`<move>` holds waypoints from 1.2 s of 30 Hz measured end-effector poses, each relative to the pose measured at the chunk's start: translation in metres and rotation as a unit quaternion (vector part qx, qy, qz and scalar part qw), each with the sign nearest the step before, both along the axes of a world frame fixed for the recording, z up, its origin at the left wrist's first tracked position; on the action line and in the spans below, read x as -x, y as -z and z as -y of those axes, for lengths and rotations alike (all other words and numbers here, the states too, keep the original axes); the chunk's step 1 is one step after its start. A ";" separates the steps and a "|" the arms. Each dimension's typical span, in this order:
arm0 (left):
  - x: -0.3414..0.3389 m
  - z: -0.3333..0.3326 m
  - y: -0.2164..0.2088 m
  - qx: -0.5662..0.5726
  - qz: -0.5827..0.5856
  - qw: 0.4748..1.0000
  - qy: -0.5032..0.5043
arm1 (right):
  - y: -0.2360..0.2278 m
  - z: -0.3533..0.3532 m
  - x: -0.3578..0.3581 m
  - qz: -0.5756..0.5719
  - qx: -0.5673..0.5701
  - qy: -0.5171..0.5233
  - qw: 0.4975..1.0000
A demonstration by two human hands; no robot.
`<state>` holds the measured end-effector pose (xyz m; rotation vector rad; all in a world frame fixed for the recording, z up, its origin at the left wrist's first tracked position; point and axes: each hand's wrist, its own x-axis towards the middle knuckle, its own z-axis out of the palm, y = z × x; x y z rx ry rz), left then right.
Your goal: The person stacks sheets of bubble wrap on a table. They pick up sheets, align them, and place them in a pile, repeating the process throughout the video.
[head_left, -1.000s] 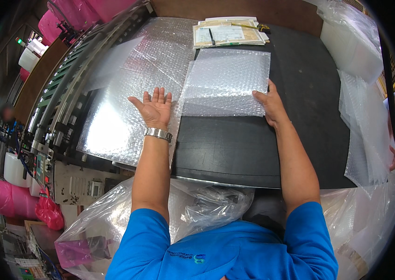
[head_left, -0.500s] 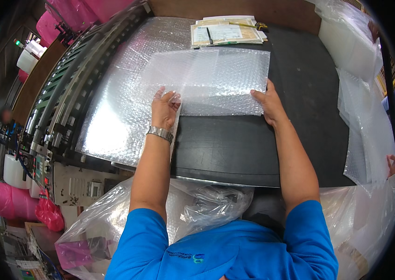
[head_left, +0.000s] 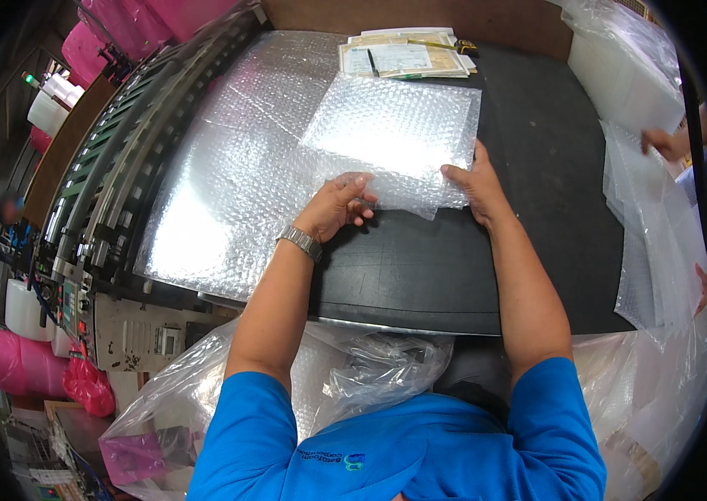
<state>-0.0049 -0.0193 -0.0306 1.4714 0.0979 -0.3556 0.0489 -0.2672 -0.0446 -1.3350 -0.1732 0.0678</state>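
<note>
A clear bubble wrap sheet (head_left: 395, 117), folded over on itself, lies in front of me on the black table top. My right hand (head_left: 480, 185) grips its right edge, thumb on top and fingers underneath. At its lower left corner my left hand (head_left: 341, 204), with a metal watch at the wrist, pinches the near edge between thumb and curled fingers. Light glares off the wrap around both hands. A larger bubble wrap sheet (head_left: 212, 184) spreads flat to the left, partly beneath the folded one.
Papers (head_left: 395, 60) with a pen and a tape measure (head_left: 465, 48) lie at the far edge. A roller machine (head_left: 103, 184) borders the left. On the right stand stacked wrap sheets (head_left: 629, 75), beside another person's hand (head_left: 666, 144). A plastic bag (head_left: 370, 367) hangs at the near edge.
The left part of the held sheet has been folded over to the right. My left hand has moved right and slightly nearer; my right hand stays at the right edge.
</note>
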 end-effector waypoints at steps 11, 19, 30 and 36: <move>-0.014 -0.037 0.007 0.229 0.149 0.894 -0.355 | 0.007 0.008 -0.010 -0.040 -0.058 0.038 0.997; -0.015 -0.030 0.013 0.031 0.180 0.939 -0.290 | -0.002 0.007 -0.004 -0.036 -0.038 -0.007 0.999; -0.009 -0.019 -0.003 0.163 0.151 0.938 -0.267 | 0.004 0.006 -0.006 -0.014 0.001 0.001 1.000; -0.009 -0.032 -0.001 0.290 0.159 0.889 -0.316 | 0.001 0.006 -0.005 -0.031 -0.002 -0.006 0.999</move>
